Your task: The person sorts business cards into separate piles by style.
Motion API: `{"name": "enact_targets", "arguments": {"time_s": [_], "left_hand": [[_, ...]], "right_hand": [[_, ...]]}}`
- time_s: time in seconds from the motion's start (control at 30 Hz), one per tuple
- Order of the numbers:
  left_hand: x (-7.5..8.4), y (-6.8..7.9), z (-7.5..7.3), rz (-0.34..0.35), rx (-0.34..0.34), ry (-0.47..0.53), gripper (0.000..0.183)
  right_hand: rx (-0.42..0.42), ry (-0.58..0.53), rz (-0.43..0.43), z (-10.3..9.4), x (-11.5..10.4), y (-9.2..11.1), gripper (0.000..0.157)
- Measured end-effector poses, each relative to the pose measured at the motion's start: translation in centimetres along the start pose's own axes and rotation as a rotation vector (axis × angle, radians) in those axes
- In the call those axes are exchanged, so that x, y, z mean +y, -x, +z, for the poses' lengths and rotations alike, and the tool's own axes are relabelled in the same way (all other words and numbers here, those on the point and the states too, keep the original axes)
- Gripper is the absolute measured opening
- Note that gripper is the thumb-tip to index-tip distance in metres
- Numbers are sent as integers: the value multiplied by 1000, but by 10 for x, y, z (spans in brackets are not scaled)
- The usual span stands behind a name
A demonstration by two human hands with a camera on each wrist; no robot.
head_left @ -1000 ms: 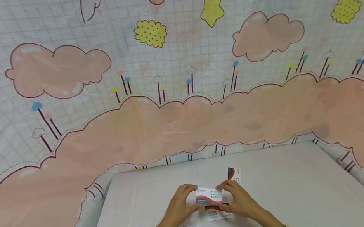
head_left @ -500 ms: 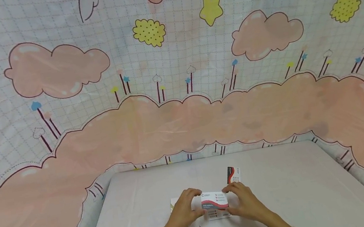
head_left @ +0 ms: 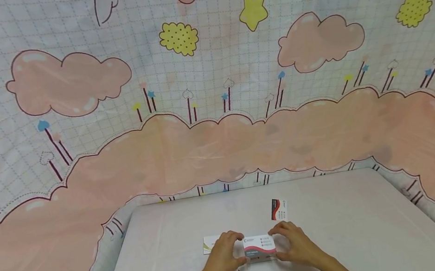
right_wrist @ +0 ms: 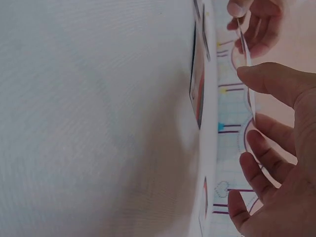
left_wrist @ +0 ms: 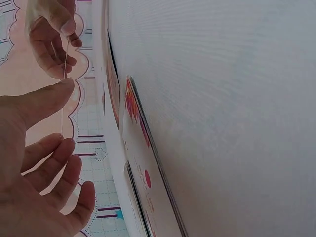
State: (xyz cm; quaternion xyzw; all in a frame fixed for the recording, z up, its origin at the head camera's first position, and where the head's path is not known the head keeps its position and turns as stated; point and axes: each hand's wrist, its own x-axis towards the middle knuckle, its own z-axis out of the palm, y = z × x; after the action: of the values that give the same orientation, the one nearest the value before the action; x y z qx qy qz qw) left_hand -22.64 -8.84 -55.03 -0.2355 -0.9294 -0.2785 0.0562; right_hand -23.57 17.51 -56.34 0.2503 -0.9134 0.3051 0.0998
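Observation:
A white business card [head_left: 258, 243] with a red and grey wave is held up between my hands, raised off the table and overlapping another card [head_left: 257, 259] below it in the head view. My left hand [head_left: 222, 257] pinches its left side between thumb and fingertips. On the opposite side, the right hand [head_left: 299, 246] grips it the same way. Both wrist views show the held card [left_wrist: 62, 116] as a thin edge-on line, its edges at the thumb and index fingertips. The remaining fingers of each hand are loosely bent.
Beyond the right hand lies a black, red and white card [head_left: 278, 209]. Partly behind the left hand are a green-striped card [head_left: 210, 244] and a stack with a colourful floral print [left_wrist: 143, 158]. All lie on the white table [head_left: 365, 221], backed by a cloud-patterned cloth [head_left: 219, 149].
Both hands have moved the held card slightly toward me and to the right, now covering most of the card below. The green-striped card has come into view beside the left hand.

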Motion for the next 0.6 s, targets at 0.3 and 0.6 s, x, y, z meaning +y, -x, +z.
{"name": "enact_targets", "arguments": {"time_s": [0.3, 0.6], "left_hand": [[-2, -2, 6, -13, -23, -44, 53], [-3, -4, 12, 12, 5, -113, 52]], "right_hand": [[-63, -25, 25, 3, 3, 1, 47], [-95, -24, 56, 6, 6, 1, 47]]}}
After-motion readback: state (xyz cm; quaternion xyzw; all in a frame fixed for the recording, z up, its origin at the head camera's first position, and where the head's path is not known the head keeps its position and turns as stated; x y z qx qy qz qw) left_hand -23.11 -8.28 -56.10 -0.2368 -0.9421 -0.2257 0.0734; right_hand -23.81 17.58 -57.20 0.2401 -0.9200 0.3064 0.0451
